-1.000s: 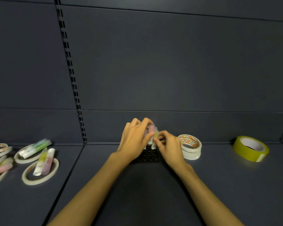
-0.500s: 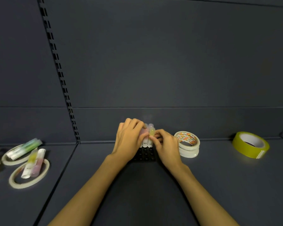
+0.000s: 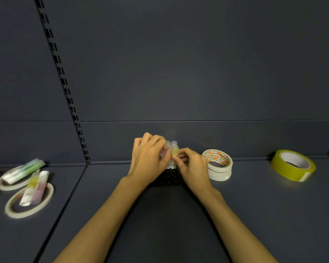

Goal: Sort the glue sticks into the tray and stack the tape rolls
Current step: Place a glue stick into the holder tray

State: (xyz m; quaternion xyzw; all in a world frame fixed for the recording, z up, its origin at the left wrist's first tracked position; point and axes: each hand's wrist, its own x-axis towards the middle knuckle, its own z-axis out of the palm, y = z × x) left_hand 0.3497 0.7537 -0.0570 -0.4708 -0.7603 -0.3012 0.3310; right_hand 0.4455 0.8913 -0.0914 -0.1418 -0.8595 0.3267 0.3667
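Shelf [image 3: 254,215]: view shifted since a second ago; hands unmoved over black tray [image 3: 169,177].
Tape stack [image 3: 219,168]: just right of grip.
Yellow roll [image 3: 292,165]: far right, unstacked.
Loose sticks on rolls [image 3: 29,196]: far left, unsorted.
Left hand [image 3: 150,160]: grip pinching pink stick [image 3: 162,153].
Right hand [image 3: 193,166]: grip pinching yellow stick [image 3: 174,151]; both sit lower than before, seating in tray.

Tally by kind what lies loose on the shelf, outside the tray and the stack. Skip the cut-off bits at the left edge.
Glue sticks: 3 (green, yellow, pink; the green one is blurred)
White tape rings: 2
Yellow tape roll: 1
Total: 6
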